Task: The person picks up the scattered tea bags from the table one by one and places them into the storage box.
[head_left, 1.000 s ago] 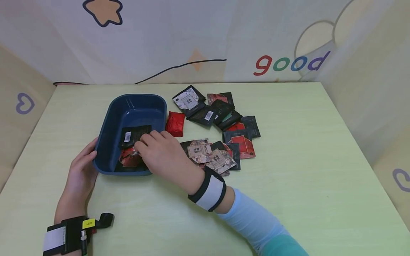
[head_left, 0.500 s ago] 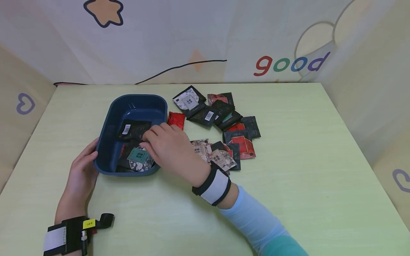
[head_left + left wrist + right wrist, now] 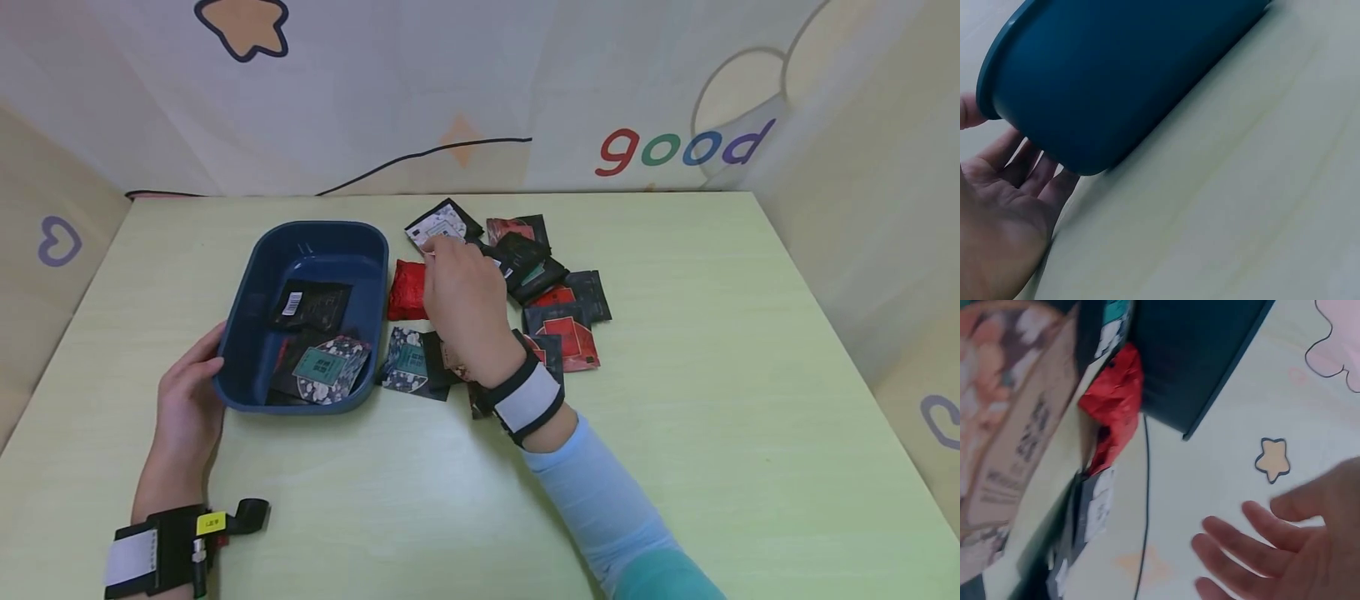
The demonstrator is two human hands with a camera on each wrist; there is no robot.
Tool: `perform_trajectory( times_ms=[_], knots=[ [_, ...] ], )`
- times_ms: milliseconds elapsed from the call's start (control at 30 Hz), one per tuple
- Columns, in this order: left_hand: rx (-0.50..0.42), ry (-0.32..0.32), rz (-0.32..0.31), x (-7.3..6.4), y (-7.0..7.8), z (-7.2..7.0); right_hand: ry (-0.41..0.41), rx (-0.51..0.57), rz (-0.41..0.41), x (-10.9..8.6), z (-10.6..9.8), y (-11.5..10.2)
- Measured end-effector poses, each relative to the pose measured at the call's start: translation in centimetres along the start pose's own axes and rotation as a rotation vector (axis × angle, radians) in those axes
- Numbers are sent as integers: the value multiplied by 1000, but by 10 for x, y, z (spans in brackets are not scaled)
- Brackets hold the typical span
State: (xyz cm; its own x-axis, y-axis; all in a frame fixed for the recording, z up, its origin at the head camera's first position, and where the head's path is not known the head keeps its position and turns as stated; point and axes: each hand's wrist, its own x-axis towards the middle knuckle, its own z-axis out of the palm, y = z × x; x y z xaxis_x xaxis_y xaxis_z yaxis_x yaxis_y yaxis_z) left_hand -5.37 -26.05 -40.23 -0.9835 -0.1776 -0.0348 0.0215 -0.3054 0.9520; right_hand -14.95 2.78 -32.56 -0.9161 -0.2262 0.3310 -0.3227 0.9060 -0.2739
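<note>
In the head view my left hand (image 3: pixel 186 387) rests against the outer left corner of a dark blue plastic bin (image 3: pixel 322 265). The left wrist view has its thumb at the rim and extended fingers along the wall. Inside the bin lie a black sachet with a barcode (image 3: pixel 311 307) and a sachet with a green label (image 3: pixel 330 368) on others. My right hand (image 3: pixel 468 304) hovers over the sachets right of the bin, covering some. Its loosely bent fingers (image 3: pixel 1235 550) hold nothing in the right wrist view. By its fingertips are a crinkled red packet (image 3: pixel 407 292) and a white-labelled black sachet (image 3: pixel 437 223).
A flowered sachet with a green label (image 3: pixel 408 360) lies at the bin's right wall. Several black and red sachets (image 3: pixel 566 337) overlap farther right on the pale green table (image 3: pixel 720 400). A printed curtain (image 3: pixel 420 92) hangs behind the table.
My right hand has left the bin and moved right and away over the sachets. The green-labelled sachet now lies uncovered in the bin. My left hand stays at the bin's corner.
</note>
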Motion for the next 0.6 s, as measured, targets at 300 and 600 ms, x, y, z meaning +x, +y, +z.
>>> perform_trajectory(
  times_ms=[300, 600],
  knots=[
    [-19, 40, -20, 1, 2, 0, -287, -63, 4, 2, 15, 12],
    [32, -16, -56, 0, 1, -1, -551, -109, -74, 0, 33, 18]
  ],
)
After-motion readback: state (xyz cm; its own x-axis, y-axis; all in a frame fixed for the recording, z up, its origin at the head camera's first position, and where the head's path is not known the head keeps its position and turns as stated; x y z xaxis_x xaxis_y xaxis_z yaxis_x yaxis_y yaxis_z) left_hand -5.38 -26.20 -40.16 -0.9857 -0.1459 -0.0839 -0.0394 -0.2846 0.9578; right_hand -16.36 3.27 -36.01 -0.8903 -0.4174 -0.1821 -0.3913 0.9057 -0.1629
